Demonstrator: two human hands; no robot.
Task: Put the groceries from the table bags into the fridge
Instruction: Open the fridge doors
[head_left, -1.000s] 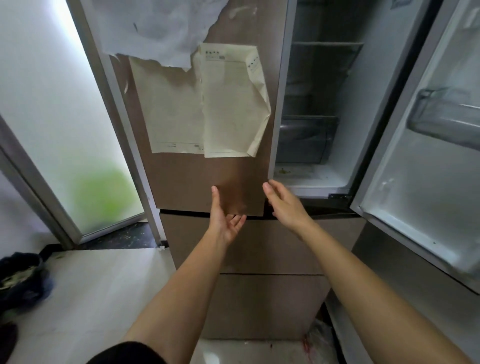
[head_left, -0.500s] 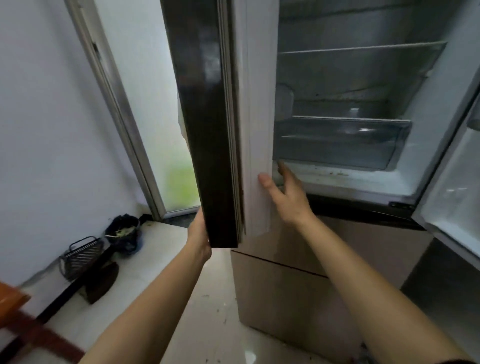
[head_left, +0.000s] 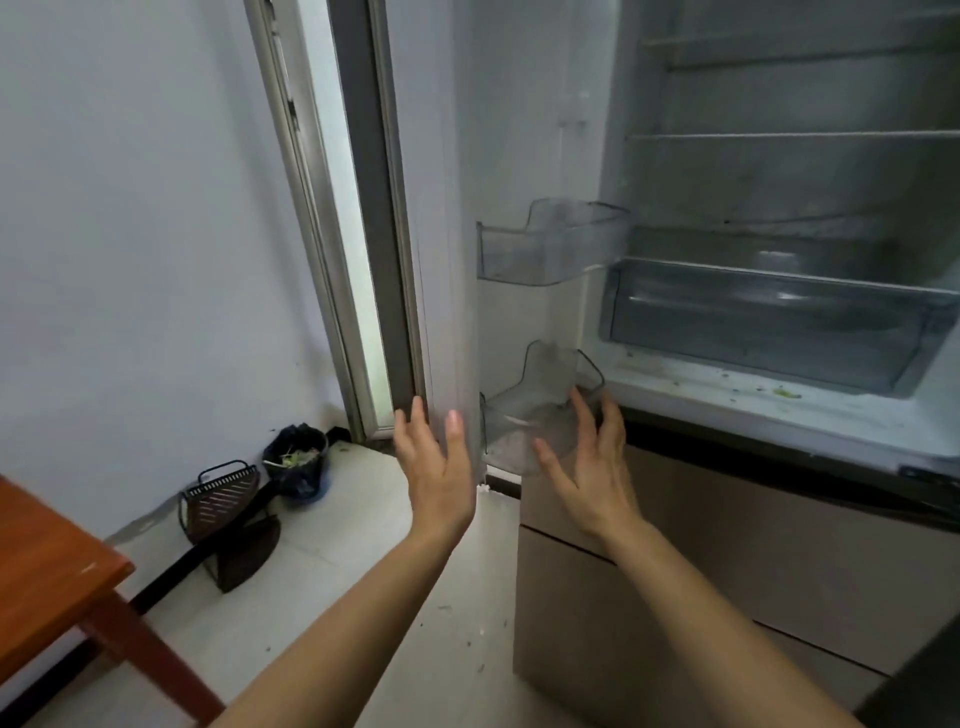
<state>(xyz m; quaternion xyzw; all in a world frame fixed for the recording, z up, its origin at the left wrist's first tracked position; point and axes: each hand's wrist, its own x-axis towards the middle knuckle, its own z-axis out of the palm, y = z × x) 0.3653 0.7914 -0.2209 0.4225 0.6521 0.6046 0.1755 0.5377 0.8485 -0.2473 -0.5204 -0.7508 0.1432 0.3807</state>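
your left hand (head_left: 441, 467) and right hand (head_left: 587, 462) hang open and empty at the fridge door (head_left: 447, 260); the bench (head_left: 47, 566) sits nearer your left.

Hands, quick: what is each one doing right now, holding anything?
Left hand: open, fingers spread, empty, at the edge of the open fridge door.
Right hand: open, empty, in front of the lower door bin.

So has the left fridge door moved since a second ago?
Yes. The left fridge door has swung from shut to wide open, away from the crisper drawer, its inner bins now facing out.
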